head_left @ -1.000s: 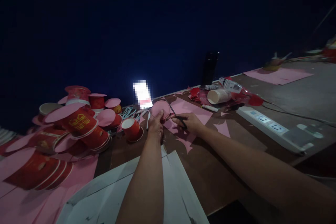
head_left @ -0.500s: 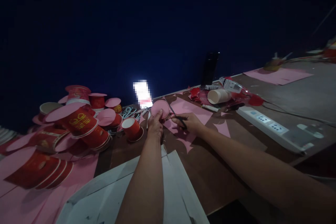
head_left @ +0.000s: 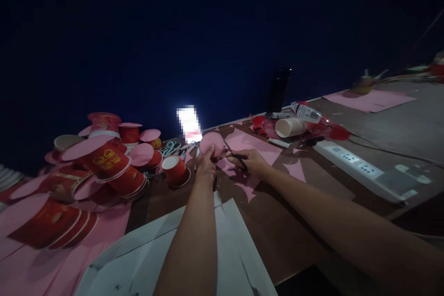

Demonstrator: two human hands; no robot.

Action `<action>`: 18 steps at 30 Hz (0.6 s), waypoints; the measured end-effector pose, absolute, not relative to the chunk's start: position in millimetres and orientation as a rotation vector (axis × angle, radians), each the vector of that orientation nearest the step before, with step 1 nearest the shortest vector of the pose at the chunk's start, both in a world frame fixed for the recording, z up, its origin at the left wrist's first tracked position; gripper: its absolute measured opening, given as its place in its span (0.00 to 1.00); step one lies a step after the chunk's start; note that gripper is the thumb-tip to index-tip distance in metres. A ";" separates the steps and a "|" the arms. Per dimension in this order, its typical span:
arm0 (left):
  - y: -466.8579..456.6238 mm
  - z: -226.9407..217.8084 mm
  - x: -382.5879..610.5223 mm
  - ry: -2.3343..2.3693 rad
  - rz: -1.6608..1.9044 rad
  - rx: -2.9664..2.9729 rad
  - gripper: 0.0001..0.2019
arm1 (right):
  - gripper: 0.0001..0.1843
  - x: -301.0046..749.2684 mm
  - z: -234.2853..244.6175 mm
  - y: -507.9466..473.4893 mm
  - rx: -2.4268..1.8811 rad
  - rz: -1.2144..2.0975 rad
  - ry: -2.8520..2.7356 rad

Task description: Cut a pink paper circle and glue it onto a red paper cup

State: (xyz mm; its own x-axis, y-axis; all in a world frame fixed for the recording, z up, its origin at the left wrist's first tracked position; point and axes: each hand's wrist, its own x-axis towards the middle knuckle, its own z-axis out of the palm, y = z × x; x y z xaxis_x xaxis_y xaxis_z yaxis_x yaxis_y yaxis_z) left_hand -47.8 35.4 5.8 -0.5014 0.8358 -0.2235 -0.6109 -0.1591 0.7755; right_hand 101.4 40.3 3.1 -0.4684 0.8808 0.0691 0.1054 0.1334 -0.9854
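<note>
My left hand (head_left: 206, 166) is closed on a round pink paper disc (head_left: 211, 142), with the thumb pressed on its face. Whether a cup sits beneath the disc is hidden from me. Dark scissors (head_left: 238, 159) are in my right hand (head_left: 252, 163), their blades slanting up beside the disc's right edge. Just left of my left hand stands a red paper cup (head_left: 174, 171), mouth up. Under and beyond the scissors lies a pink paper sheet (head_left: 258, 144), with cut scraps (head_left: 295, 171) around it.
Red cups with pink discs (head_left: 111, 157) crowd the left side. White boards (head_left: 138, 249) lie in front. To the right are a power strip (head_left: 354, 166), stacked cups in plastic (head_left: 290, 127) and a marker (head_left: 279, 143). A bright phone-like screen (head_left: 189, 122) stands behind.
Both hands, the disc and the scissors look almost the same as before. The whole view has shifted very slightly.
</note>
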 end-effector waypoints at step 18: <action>30.8 7.6 -44.4 1.035 1.834 0.435 0.15 | 0.27 102.8 9.4 37.1 -1.029 1.444 -1.667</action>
